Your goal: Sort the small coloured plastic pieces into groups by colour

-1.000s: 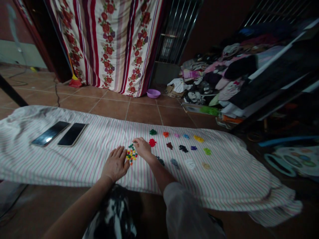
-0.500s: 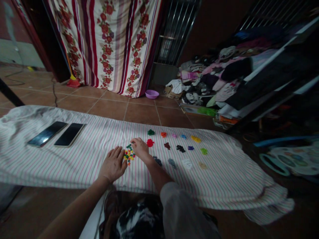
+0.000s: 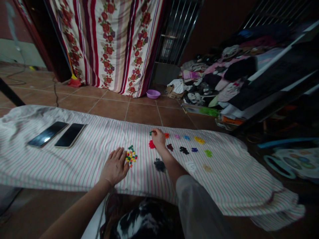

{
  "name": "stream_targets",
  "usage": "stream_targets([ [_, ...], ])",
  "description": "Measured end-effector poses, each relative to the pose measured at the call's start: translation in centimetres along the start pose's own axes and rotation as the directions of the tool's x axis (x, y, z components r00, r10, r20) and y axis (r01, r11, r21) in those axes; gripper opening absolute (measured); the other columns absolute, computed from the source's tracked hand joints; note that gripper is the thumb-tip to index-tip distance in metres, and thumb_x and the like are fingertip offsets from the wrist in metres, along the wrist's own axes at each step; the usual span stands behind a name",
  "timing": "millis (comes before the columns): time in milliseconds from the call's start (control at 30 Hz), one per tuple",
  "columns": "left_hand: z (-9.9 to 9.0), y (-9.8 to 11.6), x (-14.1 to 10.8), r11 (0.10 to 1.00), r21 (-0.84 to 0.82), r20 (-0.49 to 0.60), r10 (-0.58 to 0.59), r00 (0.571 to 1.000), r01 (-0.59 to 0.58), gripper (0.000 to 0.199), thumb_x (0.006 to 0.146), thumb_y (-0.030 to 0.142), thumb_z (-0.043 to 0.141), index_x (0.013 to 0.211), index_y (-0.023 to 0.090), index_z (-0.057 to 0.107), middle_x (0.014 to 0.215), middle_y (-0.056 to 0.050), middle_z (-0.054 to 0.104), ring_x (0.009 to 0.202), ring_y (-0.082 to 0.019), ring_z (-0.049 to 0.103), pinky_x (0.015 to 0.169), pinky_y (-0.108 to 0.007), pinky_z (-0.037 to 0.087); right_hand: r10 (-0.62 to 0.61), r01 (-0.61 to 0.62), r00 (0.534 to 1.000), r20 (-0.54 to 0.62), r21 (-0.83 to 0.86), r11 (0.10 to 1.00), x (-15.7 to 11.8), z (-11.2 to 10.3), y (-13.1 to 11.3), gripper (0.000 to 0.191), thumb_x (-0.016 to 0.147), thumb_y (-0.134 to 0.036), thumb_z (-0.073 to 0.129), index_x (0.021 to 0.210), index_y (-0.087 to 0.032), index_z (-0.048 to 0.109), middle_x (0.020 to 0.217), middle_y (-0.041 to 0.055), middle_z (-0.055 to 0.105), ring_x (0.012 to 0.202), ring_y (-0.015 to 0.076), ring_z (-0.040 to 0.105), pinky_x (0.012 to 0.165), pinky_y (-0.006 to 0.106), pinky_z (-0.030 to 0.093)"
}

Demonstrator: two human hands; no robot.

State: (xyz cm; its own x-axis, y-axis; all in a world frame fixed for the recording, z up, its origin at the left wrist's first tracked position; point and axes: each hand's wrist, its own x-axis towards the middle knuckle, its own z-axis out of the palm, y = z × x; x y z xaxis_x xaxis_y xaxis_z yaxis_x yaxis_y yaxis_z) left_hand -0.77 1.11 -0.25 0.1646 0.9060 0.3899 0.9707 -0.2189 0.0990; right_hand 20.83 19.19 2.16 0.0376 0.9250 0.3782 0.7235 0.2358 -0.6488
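Note:
My left hand (image 3: 114,166) lies flat on the striped cloth, fingers stretched out and holding nothing. Its fingertips rest beside a cluster of small red, yellow, orange and green pieces (image 3: 131,157). Farther right, my right hand (image 3: 159,136) is closed in a pinch at the small dark green pile (image 3: 151,133) and mostly covers it. Whatever is between those fingertips is too small to make out. Just below that hand sits a red pile (image 3: 152,144), with an orange pile (image 3: 166,135) beside it. A dark grey pile (image 3: 159,165) lies left of my right forearm.
More small piles, including black (image 3: 184,150), yellow (image 3: 199,140), lime green (image 3: 208,153) and white (image 3: 191,166), sit to the right on the cloth (image 3: 82,166). Two phones (image 3: 70,135) lie at the left. Beyond are a purple basin (image 3: 153,94) and heaped clothes (image 3: 211,76).
My right hand has moved right, from the mixed cluster to the dark green pile. Green pieces show at the cluster's top. My left hand has stayed beside the cluster.

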Motion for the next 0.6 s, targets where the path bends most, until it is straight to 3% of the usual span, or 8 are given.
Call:
stream_targets([
  [200,-0.2,0.1,0.0,1.000,-0.013,0.011,-0.015,1.000,0.015,0.048,0.093,0.038,0.042,0.132,0.014,0.058,0.141,-0.016,0.058,0.137,-0.030,0.048,0.112,-0.048,0.042,0.056,-0.057,0.998,-0.009,-0.077,0.995,2.5,-0.8,2.9,0.027,0.075,-0.010,0.048,0.086,-0.022,0.070,0.090,0.0035,0.073,0.088,0.0186,0.066,0.091,0.034,0.050],
  [400,-0.5,0.2,0.1,1.000,0.002,0.043,-0.009,0.999,0.009,0.049,0.094,0.038,0.040,0.132,0.012,0.058,0.142,-0.016,0.056,0.137,-0.030,0.047,0.113,-0.048,0.041,0.062,-0.057,0.998,0.026,-0.167,0.984,3.0,-0.5,2.9,0.032,0.078,-0.008,0.047,0.090,-0.021,0.074,0.100,0.0059,0.075,0.096,0.0198,0.068,0.093,0.034,0.049],
  [600,0.0,0.1,0.0,1.000,-0.006,0.013,-0.020,1.000,0.020,0.048,0.094,0.039,0.041,0.132,0.016,0.058,0.142,-0.015,0.057,0.137,-0.028,0.048,0.113,-0.048,0.040,0.048,-0.038,0.998,0.050,-0.190,0.981,3.2,0.0,3.2,0.032,0.079,-0.008,0.047,0.089,-0.022,0.075,0.096,0.0059,0.075,0.094,0.0214,0.069,0.092,0.037,0.051],
])
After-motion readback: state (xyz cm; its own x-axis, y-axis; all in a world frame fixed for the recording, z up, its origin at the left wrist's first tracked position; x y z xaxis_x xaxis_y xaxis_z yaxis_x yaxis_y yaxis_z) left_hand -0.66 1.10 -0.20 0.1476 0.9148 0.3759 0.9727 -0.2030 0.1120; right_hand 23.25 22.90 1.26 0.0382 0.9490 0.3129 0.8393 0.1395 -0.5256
